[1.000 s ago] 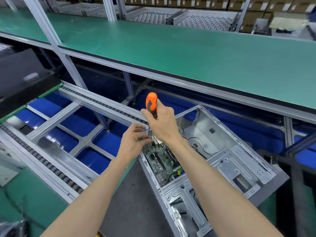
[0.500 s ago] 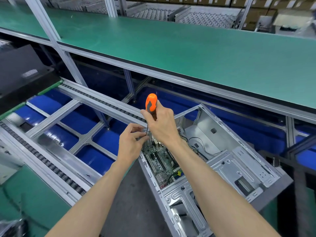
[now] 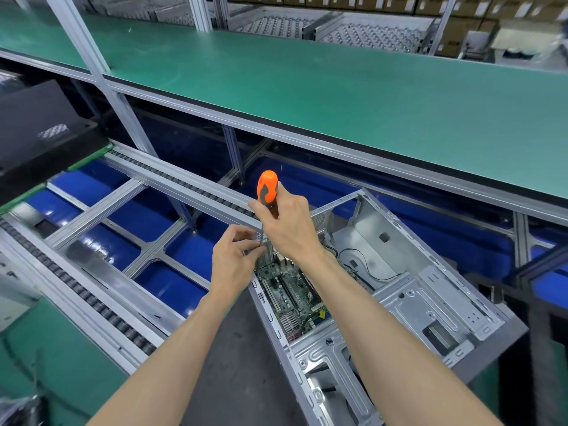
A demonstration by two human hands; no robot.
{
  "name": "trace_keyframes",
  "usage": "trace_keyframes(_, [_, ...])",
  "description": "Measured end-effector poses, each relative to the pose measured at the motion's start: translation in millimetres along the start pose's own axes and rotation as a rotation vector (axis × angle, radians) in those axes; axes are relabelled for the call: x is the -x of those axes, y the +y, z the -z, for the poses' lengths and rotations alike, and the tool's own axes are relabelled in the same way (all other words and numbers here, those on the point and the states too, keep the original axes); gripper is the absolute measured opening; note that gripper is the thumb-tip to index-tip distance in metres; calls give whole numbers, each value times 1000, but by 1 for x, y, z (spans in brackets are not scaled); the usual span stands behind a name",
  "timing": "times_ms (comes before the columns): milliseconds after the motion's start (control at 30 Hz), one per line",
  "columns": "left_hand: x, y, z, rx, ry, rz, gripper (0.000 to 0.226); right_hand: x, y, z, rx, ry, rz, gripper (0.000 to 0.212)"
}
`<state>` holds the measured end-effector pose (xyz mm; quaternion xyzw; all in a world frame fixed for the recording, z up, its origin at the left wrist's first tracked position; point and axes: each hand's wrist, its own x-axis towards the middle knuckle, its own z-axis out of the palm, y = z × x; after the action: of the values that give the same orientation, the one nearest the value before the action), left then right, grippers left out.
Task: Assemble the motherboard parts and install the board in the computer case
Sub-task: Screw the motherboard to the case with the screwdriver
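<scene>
The right hand (image 3: 287,229) grips an upright screwdriver (image 3: 267,192) whose shaft the left hand (image 3: 235,259) pinches just below, above the motherboard (image 3: 289,290).

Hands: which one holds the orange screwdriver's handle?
The right hand grips the orange screwdriver handle; the left hand only pinches near its shaft, lower down.

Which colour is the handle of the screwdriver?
Bright orange with dark grey grip inlays, on the plastic screwdriver handle gripped by the right hand; head view.
</scene>
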<state>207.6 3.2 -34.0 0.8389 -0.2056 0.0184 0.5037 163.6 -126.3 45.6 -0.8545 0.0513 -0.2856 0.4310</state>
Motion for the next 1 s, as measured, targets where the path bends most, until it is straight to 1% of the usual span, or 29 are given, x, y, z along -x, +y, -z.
trace_keyframes(133, [-1,-2,-1,-38,9,-26,22,-1,-1,0,-7,-43,-8,24])
trace_keyframes(267, [2,-1,0,88,-10,67,28,-5,-5,0,19,-88,36,31])
trace_keyframes(333, [1,-1,-1,88,-12,92,26,-8,-10,1,86,-78,54,34])
trace_keyframes(367, [1,-2,-1,78,-12,99,24,-9,-11,3,111,-74,64,33])
trace_keyframes(433, [0,-3,-2,70,-20,119,24,-12,-15,8,102,-79,88,25])
trace_keyframes(467, [-1,-4,-2,71,-26,132,24,-13,-18,11,100,-93,103,27])
trace_keyframes(533, [-1,-6,-3,75,-36,151,26,-16,-25,14,149,-119,153,42])
trace_keyframes(600, [-1,-6,-3,67,-38,146,30,-18,-32,15,228,-109,204,47])
trace_keyframes(733, [-2,-4,-3,35,-12,118,41,-18,-42,14,467,-71,246,37])
trace_keyframes(800, [-1,-4,-3,8,1,76,48,-20,-45,15,532,-62,263,35])
trace_keyframes(933, [0,-4,-4,-22,25,40,50,-23,-49,25,399,-153,264,20])
trace_keyframes(1000, [0,-4,-5,-70,15,23,42,-24,-50,27,424,-169,238,16])
